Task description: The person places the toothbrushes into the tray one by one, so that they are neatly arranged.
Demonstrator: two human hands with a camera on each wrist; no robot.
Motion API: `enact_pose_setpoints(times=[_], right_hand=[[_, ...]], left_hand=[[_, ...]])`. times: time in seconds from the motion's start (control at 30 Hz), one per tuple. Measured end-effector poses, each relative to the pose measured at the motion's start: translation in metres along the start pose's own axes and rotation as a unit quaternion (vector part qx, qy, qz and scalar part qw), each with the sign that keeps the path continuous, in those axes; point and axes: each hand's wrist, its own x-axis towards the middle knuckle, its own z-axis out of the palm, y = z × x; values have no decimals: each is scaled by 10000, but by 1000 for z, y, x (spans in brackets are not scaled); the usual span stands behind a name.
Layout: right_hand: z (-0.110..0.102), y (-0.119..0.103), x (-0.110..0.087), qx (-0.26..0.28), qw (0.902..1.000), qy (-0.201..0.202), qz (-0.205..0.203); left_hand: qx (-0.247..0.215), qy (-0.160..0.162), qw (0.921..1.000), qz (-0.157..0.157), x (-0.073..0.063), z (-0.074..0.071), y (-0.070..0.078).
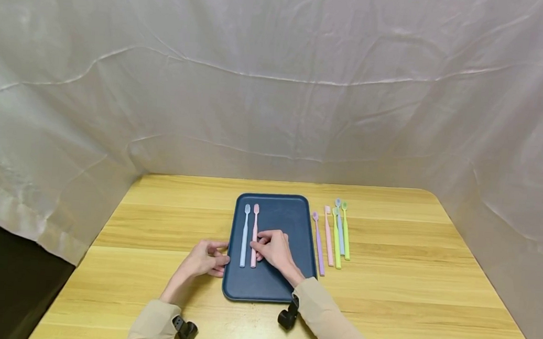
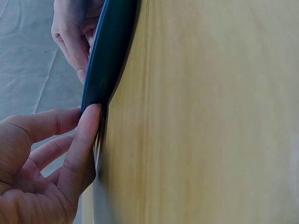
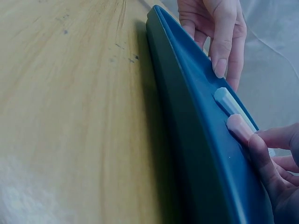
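Note:
A dark blue tray (image 1: 270, 287) lies on the table. Inside it, toward the left side, a light blue toothbrush (image 1: 245, 236) and a pink toothbrush (image 1: 256, 221) lie side by side, bristle heads toward the far end. My right hand (image 1: 275, 249) pinches the pink toothbrush's handle between thumb and fingers; its handle end (image 3: 239, 127) shows in the right wrist view, close over the tray floor. At the tray's left edge, my left hand (image 1: 205, 259) holds the rim, the thumb and fingertips (image 2: 91, 114) right at it in the left wrist view.
Right of the tray, on the wooden table (image 1: 409, 294), lie several toothbrushes: a purple one (image 1: 319, 246), another pink one (image 1: 329, 239), two green ones (image 1: 337, 240) and a blue one (image 1: 340, 232). A pale curtain (image 1: 275, 117) surrounds the table's back and sides.

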Motion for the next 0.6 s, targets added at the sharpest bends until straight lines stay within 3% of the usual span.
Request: enact_pose_setpoints(times=[0.3, 0.6], right_hand=[[-1, 0, 0, 63, 9999, -41, 80], [-15, -1, -4, 202, 9998, 81, 17]], left_hand=[[0, 21, 10000, -21, 0, 1, 0], [29, 73, 10000, -30, -1, 1, 1]])
